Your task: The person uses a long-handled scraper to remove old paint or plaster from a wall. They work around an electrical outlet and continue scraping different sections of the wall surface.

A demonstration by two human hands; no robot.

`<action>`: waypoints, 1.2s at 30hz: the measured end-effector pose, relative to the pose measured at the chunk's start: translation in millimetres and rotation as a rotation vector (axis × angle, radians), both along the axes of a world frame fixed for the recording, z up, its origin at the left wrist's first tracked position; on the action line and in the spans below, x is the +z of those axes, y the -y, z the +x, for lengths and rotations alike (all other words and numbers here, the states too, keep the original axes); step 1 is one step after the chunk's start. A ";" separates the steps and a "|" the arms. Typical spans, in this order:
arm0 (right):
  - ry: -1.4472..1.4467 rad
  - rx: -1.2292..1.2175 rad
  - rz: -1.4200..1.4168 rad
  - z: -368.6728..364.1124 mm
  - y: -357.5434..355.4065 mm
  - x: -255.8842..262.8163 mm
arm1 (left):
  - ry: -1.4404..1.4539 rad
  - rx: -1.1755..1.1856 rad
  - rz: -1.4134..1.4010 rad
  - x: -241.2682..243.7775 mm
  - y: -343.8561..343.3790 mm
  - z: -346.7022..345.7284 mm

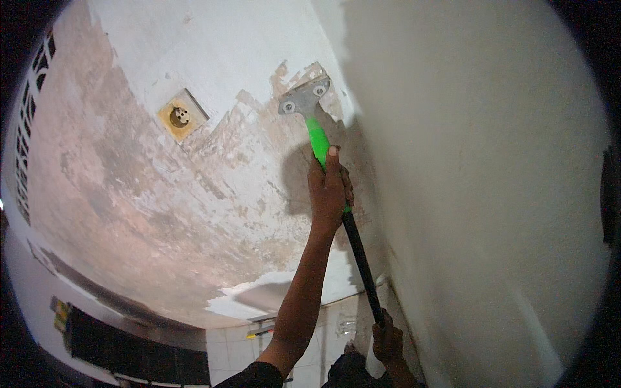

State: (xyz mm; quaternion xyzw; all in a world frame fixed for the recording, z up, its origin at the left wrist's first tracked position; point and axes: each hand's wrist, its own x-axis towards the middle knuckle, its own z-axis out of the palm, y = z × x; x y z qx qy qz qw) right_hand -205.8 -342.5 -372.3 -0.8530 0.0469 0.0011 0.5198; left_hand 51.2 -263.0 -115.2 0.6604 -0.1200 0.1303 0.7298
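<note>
A long-handled scraper (pixel 360 257) slants up across the view, with a green upper grip and a black shaft. Its grey metal head (pixel 304 97), held by two round fasteners, lies against the partly stripped wall (pixel 228 184), near the corner. My left hand (pixel 331 186) is wrapped around the green grip, thumb along it. Lower down, my right hand (pixel 388 337) grasps the black shaft close to its lower end. White paint (pixel 204 43) still covers the upper wall, with ragged edges around the blade. Below and to the left, the surface is bare, patchy plaster.
A yellowed wall socket (pixel 183 116) sits left of the scraper head. The adjoining plain wall (pixel 461 169) rises close on the right. White latticework (pixel 34 106) is at the far left. Below are pale floor tiles (pixel 233 347), a yellow-and-dark object (pixel 258 333) and a long dark object (pixel 136 339).
</note>
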 end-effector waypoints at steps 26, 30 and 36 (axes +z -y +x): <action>0.040 -0.021 0.092 -8.5 4.6 15.6 | 0.022 -0.028 -0.034 -4.0 -3.5 -2.8; 0.066 -0.003 0.106 -10.1 6.0 29.4 | 0.011 -0.030 -0.037 -2.6 -3.1 -2.4; -0.056 0.020 0.093 -8.9 11.8 28.1 | 0.005 0.000 -0.026 2.1 0.4 -6.1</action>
